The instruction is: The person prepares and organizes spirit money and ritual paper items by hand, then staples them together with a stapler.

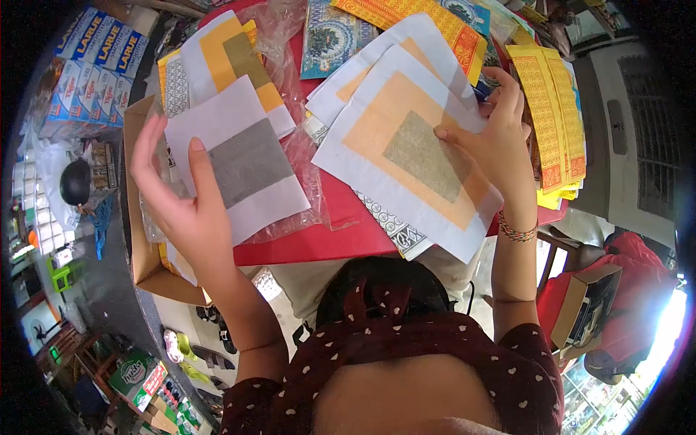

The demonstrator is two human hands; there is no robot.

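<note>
The left hand (185, 192) is by the left paper (243, 156), its fingers open (I can't tell if they touch it). The right hand (500, 130) has its thumb on the right paper (428, 159), its other fingers bent. That paper pokes past the red bench's (290, 251) front edge. A box (138, 250) with papers inside sits at the left edge. Bare red shows between both papers.

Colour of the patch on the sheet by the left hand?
Dark grey patch on a white sheet; shows in head view.
</note>
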